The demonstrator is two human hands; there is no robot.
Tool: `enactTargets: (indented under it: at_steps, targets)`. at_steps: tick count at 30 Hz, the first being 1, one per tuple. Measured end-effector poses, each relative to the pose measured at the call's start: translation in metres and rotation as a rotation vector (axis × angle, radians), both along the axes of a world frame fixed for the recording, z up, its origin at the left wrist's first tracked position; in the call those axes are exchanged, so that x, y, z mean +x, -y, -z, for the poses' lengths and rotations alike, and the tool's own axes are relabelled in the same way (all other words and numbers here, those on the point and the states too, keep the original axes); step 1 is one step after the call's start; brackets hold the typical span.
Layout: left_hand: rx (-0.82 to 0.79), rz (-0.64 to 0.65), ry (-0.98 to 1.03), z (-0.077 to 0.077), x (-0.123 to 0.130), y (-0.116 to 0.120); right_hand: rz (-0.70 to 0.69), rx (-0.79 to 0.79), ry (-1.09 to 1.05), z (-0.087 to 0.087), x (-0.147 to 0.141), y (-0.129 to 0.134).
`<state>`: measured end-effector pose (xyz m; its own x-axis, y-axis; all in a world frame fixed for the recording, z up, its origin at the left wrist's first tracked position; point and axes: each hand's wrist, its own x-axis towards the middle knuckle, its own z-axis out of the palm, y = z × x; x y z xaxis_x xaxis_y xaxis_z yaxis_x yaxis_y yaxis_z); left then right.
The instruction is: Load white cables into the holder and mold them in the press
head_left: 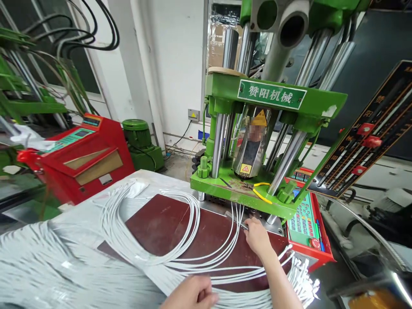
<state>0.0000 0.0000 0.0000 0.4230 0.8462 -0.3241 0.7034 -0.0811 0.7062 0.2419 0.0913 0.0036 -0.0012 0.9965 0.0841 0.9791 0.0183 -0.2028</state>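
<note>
My right hand [256, 236] reaches to the front edge of the green press [244, 193], its fingers closed round a thin metal tool [236, 219] that lies across several white cables [237, 214] running into the press. My left hand [195, 294] is at the bottom centre, above a bundle of white cables, with its fingers curled; what they hold, if anything, is hidden. Looped white cables [116, 223] lie over a dark red board [157, 223].
Yellow-handled pliers [262, 197] lie on the press's green plate. More cables [48, 270] cover the table's left side. Cable ends [302, 279] gather at the right, below a red control panel [317, 253]. Another red machine [93, 159] stands back left.
</note>
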Motion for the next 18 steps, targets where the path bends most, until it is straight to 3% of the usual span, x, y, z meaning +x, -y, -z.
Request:
enactTargets:
  at_steps: [4, 6, 10, 18]
  targets:
    - [0.370, 0.017, -0.254, -0.012, 0.022, -0.033, -0.015, 0.011, 0.043, 0.008, 0.014, 0.006]
    - [0.459, 0.078, -0.340, -0.014, 0.032, -0.047, 0.008, 0.007, 0.058, 0.008, 0.024, 0.010]
    - [0.500, 0.161, -0.398, -0.011, 0.045, -0.065, 0.051, -0.014, 0.061, 0.006, 0.038, 0.016]
    - [0.471, 0.211, -0.459, -0.007, 0.043, -0.080, 0.063, -0.072, 0.044, 0.001, 0.039, 0.018]
